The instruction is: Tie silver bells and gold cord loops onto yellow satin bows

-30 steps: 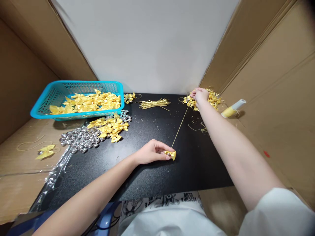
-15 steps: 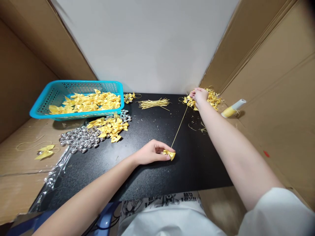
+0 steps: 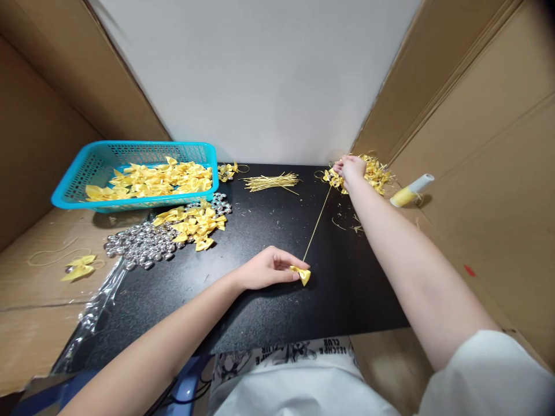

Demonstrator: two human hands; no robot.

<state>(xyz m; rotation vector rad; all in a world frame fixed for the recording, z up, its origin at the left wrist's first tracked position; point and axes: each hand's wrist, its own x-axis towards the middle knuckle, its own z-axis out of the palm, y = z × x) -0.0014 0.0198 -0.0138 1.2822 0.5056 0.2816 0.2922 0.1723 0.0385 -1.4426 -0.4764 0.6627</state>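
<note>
My left hand (image 3: pixel 273 268) pinches a yellow satin bow (image 3: pixel 304 275) between thumb and fingers, low over the black tabletop. From the bow a thin gold cord (image 3: pixel 318 224) runs taut up and to the right. My right hand (image 3: pixel 352 169) is closed at the far end of this cord, by a heap of finished yellow bows (image 3: pixel 377 173) with cord loops. The fingertips of my right hand are small and partly hidden, but the cord's line leads toward them.
A turquoise basket (image 3: pixel 134 203) of yellow bows stands at the back left. Silver beads (image 3: pixel 145 241) and loose bows (image 3: pixel 197 225) lie before it. Cut gold cords (image 3: pixel 271 182) lie at the back middle. A thread spool (image 3: pixel 411 190) is at right, near the cardboard wall (image 3: pixel 485 173).
The bow in my left hand has turned slightly and shifted a little to the right. My right hand and the taut cord are almost unmoved.
</note>
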